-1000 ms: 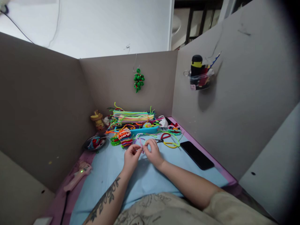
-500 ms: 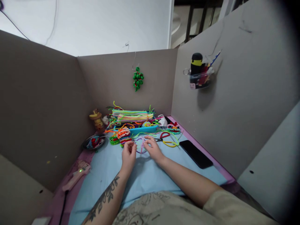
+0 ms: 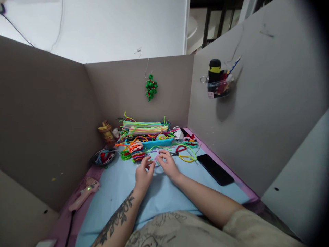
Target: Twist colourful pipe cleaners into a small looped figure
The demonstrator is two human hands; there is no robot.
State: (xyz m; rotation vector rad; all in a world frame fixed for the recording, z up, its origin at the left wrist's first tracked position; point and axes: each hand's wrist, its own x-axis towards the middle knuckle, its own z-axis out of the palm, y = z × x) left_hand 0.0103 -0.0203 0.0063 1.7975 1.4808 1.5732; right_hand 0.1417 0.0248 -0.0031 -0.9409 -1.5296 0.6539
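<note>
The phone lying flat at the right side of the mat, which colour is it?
Black; the phone shows plainly in the head view.

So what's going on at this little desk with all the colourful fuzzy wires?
A person sits inside a cardboard-walled nook, working a pale purple pipe cleaner between both hands over a blue mat. The left hand and right hand pinch it close together. Behind them lies a blue tray under a heap of pipe cleaners, with finished twisted pieces to its left. A black phone lies to the right, a pink glue gun to the left.
</note>
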